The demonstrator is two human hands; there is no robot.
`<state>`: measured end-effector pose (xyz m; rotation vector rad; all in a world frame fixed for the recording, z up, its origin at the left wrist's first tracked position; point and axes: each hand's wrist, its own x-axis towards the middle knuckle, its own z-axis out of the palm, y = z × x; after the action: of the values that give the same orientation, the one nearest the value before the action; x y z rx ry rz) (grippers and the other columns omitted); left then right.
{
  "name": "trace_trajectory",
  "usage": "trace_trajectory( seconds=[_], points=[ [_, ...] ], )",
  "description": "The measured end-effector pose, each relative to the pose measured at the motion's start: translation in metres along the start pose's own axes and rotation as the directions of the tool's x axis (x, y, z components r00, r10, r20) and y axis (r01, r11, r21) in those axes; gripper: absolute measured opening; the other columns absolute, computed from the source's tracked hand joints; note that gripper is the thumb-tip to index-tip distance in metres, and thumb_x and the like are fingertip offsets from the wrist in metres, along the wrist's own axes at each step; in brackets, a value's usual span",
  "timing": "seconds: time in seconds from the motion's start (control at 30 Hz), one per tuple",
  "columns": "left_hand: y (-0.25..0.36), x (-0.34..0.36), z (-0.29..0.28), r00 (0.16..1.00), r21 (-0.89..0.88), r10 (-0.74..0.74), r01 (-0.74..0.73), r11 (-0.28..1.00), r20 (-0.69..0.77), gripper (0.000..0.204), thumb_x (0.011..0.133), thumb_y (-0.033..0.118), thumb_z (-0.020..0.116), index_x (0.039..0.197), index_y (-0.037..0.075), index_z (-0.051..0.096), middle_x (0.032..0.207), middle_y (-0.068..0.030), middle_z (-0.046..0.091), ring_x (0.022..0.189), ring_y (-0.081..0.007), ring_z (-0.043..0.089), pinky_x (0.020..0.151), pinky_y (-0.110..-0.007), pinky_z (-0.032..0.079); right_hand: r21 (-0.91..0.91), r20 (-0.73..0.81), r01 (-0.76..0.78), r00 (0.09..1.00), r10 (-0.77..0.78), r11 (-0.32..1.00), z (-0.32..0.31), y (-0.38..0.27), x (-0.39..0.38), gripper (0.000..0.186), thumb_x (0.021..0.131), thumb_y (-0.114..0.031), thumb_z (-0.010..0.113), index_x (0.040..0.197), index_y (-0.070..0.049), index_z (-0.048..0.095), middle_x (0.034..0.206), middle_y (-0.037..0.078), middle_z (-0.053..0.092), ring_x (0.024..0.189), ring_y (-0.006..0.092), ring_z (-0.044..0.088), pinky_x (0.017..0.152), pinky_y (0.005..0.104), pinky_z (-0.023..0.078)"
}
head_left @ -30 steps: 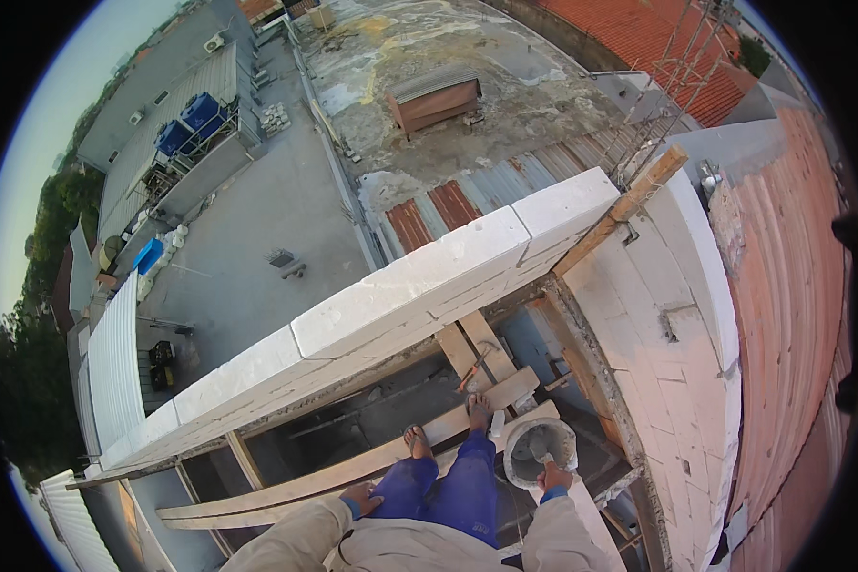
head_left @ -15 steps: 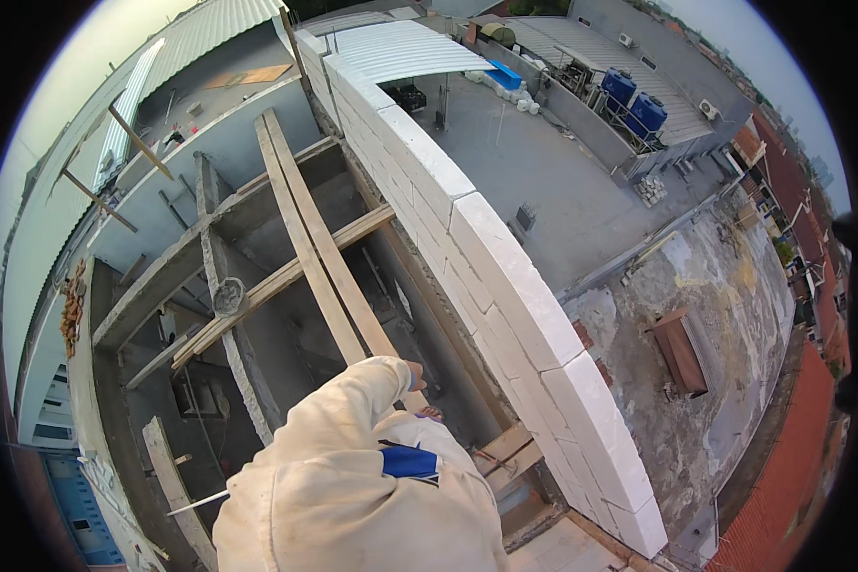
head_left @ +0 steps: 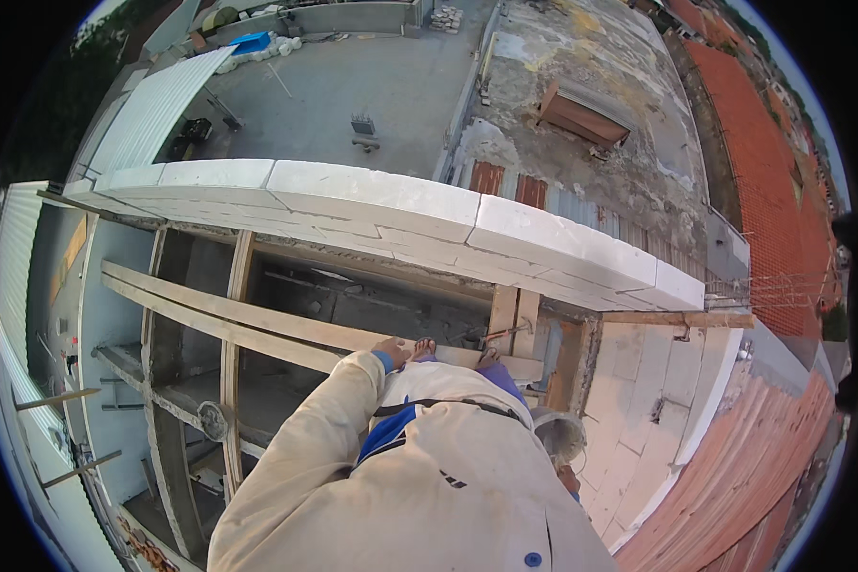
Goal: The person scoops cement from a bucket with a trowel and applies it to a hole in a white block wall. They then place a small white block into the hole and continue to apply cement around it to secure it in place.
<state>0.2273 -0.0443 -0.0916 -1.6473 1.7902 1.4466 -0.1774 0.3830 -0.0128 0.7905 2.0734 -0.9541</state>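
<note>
My left hand (head_left: 392,353) hangs at the body's left, fingers loosely curved and apart, holding nothing visible, above the pale planks (head_left: 210,310) and beside my bare feet (head_left: 489,357). My right hand (head_left: 566,477) is mostly hidden behind the beige jacket at the lower right, next to a grey bucket (head_left: 562,432); its fingers and anything in them cannot be made out. A hammer with an orange handle (head_left: 501,333) lies on short boards beyond my feet.
A white block wall (head_left: 372,195) runs across ahead, another (head_left: 629,410) down the right. Concrete beams (head_left: 167,400) frame deep openings below the planks. A timber (head_left: 677,318) crosses the right corner. Rusty corrugated roofing (head_left: 744,467) lies beyond, with lower rooftops around.
The view swung toward the planks on the left and has turned partly back toward the wall. My right hand, which gripped a handle in the bucket, is now mostly hidden.
</note>
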Motion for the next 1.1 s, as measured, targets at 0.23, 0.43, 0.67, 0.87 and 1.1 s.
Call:
trace_trajectory(
  seconds=[0.23, 0.43, 0.67, 0.87, 1.1],
  points=[
    [0.087, 0.015, -0.033, 0.931, 0.171, 0.351, -0.364, 0.916, 0.1, 0.053, 0.094, 0.032, 0.068, 0.137, 0.002, 0.057, 0.13, -0.0198, 0.067, 0.122, -0.0346, 0.063, 0.105, -0.041, 0.048, 0.221, -0.146, -0.015, 0.988, 0.048, 0.975, 0.004, 0.065, -0.053, 0.022, 0.087, -0.026, 0.074, 0.08, -0.009, 0.063, 0.066, 0.004, 0.061, 0.05, 0.0126, 0.056, 0.045, 0.0281, 0.048],
    [0.202, 0.033, -0.039, 0.82, 0.316, 0.561, -0.565, 0.762, 0.114, 0.049, 0.093, 0.028, 0.067, 0.136, 0.006, 0.058, 0.136, -0.019, 0.062, 0.128, -0.0368, 0.057, 0.11, -0.044, 0.044, 0.265, -0.16, -0.127, 0.972, 0.173, 0.956, 0.02, 0.095, -0.08, 0.026, 0.083, -0.022, 0.077, 0.074, -0.005, 0.061, 0.062, 0.004, 0.058, 0.049, 0.015, 0.056, 0.042, 0.0286, 0.047],
    [0.329, 0.079, -0.017, 0.641, 0.399, 0.767, -0.714, 0.576, 0.039, 0.049, 0.09, 0.019, 0.07, 0.135, 0.008, 0.057, 0.142, -0.0169, 0.055, 0.131, -0.0383, 0.051, 0.112, -0.046, 0.041, -0.357, -0.007, 0.169, 0.983, -0.184, 0.919, 0.006, 0.187, -0.04, 0.031, 0.084, -0.033, 0.073, 0.078, -0.004, 0.066, 0.066, 0.013, 0.066, 0.057, 0.0274, 0.066, 0.051, 0.0412, 0.054],
    [0.406, 0.106, 0.012, 0.604, 0.443, 0.797, -0.709, 0.548, -0.018, 0.051, 0.088, 0.019, 0.071, 0.136, 0.009, 0.055, 0.148, -0.0175, 0.049, 0.137, -0.0388, 0.045, 0.116, -0.046, 0.037, -0.688, -0.073, 0.048, 0.988, -0.135, 0.724, -0.008, 0.284, 0.028, 0.037, 0.089, -0.042, 0.062, 0.096, -0.007, 0.073, 0.072, 0.022, 0.068, 0.073, 0.0421, 0.068, 0.066, 0.0516, 0.054],
    [0.509, 0.148, 0.067, 0.517, 0.508, 0.856, -0.734, 0.451, -0.013, 0.057, 0.089, 0.023, 0.072, 0.142, 0.013, 0.053, 0.153, -0.0146, 0.045, 0.141, -0.0394, 0.039, 0.118, -0.048, 0.034, -0.8, 0.209, 0.438, 0.845, -0.493, 0.41, -0.012, 0.285, 0.083, 0.035, 0.086, -0.041, 0.065, 0.089, -0.007, 0.072, 0.075, 0.021, 0.068, 0.073, 0.0436, 0.066, 0.065, 0.0531, 0.052]
  ],
)
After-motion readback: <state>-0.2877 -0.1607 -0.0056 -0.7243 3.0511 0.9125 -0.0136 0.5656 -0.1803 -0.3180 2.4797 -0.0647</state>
